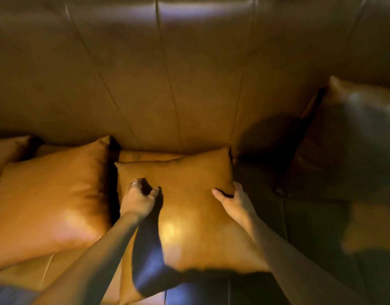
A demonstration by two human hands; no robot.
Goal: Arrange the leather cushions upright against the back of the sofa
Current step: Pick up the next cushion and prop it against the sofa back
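Note:
A tan leather cushion (pixel 189 208) lies in the middle of the sofa seat, its far edge near the sofa back (pixel 167 95). My left hand (pixel 139 200) rests on its upper left part, fingers curled and pressing into the leather. My right hand (pixel 234 200) grips its right edge, thumb on top and fingers under the side. A second tan cushion (pixel 50 199) lies tilted to the left, beside the first. A third cushion (pixel 348 146) leans upright against the sofa back at the right, in shadow.
Another cushion corner (pixel 6 150) shows at the far left edge. The dark seat (pixel 299 227) lies bare between the middle cushion and the right one. A blurred tan shape (pixel 365 227) sits at the lower right.

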